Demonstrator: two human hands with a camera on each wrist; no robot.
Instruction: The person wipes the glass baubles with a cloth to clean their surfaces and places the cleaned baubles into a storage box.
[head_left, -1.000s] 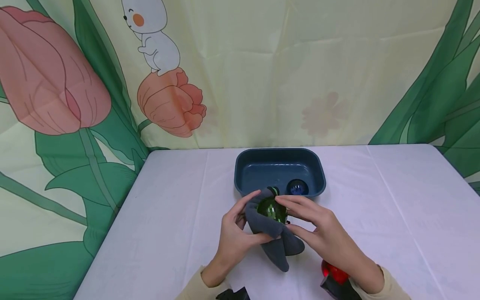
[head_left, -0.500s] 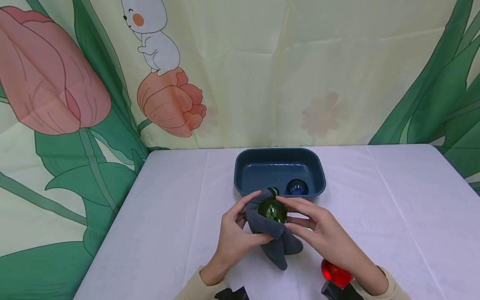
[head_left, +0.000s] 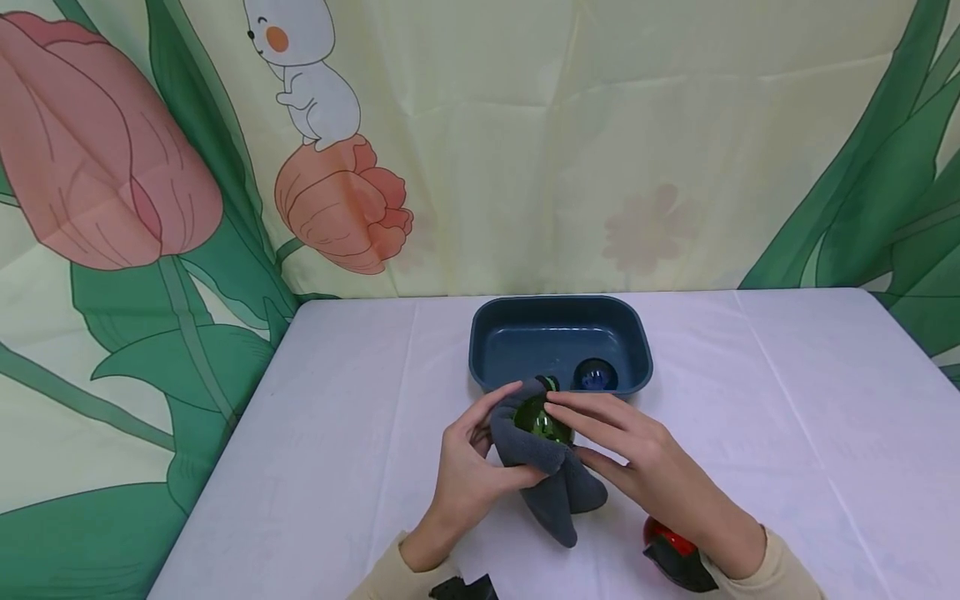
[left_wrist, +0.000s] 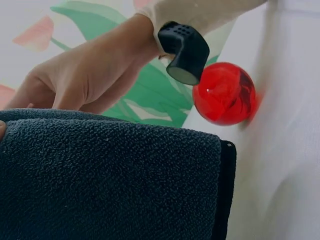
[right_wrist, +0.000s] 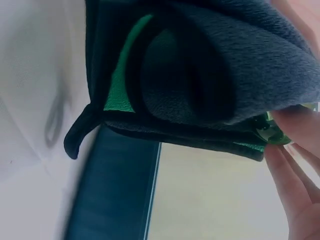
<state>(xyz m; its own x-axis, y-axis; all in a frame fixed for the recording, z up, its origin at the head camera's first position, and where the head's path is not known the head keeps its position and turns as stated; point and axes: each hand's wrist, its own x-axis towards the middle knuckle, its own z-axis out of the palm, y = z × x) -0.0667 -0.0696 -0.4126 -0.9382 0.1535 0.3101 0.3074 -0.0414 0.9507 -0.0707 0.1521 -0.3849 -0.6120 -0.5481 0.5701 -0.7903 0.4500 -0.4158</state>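
Observation:
A dark grey terry cloth point(head_left: 517, 447) with black trim is draped round a transparent green ball point(head_left: 538, 421). My left hand point(head_left: 472, 471) grips the cloth from the left, thumb in front and fingers behind. From the right, my right hand point(head_left: 645, 458) holds the ball, its fingertips over the top and its thumb lower down by the cloth's fold. The cloth's tail hangs toward the front. In the right wrist view, a sliver of the green ball point(right_wrist: 272, 132) shows between cloth and fingers, along with a black loop point(right_wrist: 72, 132) at the cloth's corner.
Behind the hands stands a dark blue basin point(head_left: 525, 346) with a blue ball point(head_left: 596, 375) inside. A red ball point(left_wrist: 224, 93) lies on the white-covered table point(head_left: 337, 433), partly hidden by the black camera point(head_left: 678, 567) on the right wrist in the head view.
My right fingers have slid a little to the left over the top of the green ball, covering more of it. The right wrist camera hides more of the red ball. My left hand stays in place.

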